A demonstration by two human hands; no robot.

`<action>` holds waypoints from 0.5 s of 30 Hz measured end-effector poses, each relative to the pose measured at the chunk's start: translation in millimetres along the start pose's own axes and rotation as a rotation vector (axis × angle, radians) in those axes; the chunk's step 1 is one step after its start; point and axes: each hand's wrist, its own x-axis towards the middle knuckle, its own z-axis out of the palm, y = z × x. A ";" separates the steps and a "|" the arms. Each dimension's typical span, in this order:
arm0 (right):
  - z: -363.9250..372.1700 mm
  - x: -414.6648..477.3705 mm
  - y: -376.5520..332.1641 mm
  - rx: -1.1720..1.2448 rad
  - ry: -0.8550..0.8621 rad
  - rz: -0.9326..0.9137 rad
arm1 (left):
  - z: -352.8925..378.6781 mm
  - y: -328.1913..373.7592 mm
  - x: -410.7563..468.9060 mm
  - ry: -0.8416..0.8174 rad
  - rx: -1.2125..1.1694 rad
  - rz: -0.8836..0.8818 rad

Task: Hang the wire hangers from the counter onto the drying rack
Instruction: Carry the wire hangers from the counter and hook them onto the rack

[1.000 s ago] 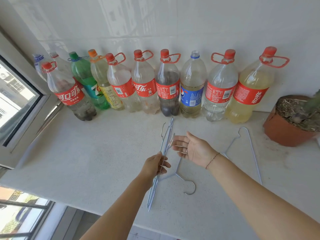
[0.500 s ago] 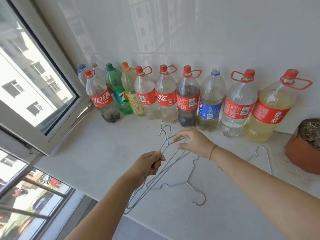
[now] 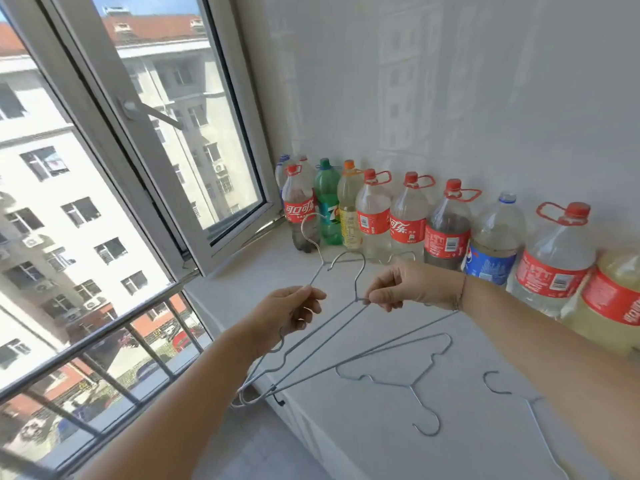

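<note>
Pinching the twisted neck of one wire hanger (image 3: pixel 357 298) between thumb and forefinger, the right hand (image 3: pixel 412 287) hung above the counter (image 3: pixel 242 282), its remaining fingers curled loosely beneath. The left hand (image 3: pixel 291 313) was raised just beside it, towards the counter's window-side edge, with thumb and fingertips closed round the stem of a second hanger (image 3: pixel 316 275) and the other fingers folded into the palm. Both hooks stood up and away from the person, one higher than the other, apart from each other. The shoulders of these hangers fanned down towards the person and met in a bunch past the counter's window-side edge, clear of the surface; how many wires made up that bunch I could not tell. Two more hangers lay flat on the counter nearer the front edge: a loose hanger (image 3: pixel 408 386) with its hook pointing towards the person, and well to its right another hanger (image 3: pixel 533 410), partly cut off by the frame's lower border. Along the back edge, against the white wall (image 3: pixel 450 98), stood a row of large plastic bottles (image 3: pixel 446 233), most with red labels and red caps, one a green bottle (image 3: pixel 327 202) and one a blue-labelled bottle (image 3: pixel 491 261). Beyond the window-side edge an open window (image 3: pixel 194 140) and a metal railing (image 3: pixel 104 334) showed apartment blocks outside.
</note>
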 end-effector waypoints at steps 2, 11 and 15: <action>0.9 -7.0 -13.2 -0.019 -0.077 -0.008 | -14.3 2.4 -14.5 0.108 -0.125 0.021; 16.2 -9.3 -77.7 0.037 -0.151 -0.033 | -79.0 30.9 -97.0 0.591 -0.413 0.237; 29.8 1.6 -103.0 0.019 -0.138 -0.015 | -102.6 54.0 -138.5 0.721 -0.426 0.286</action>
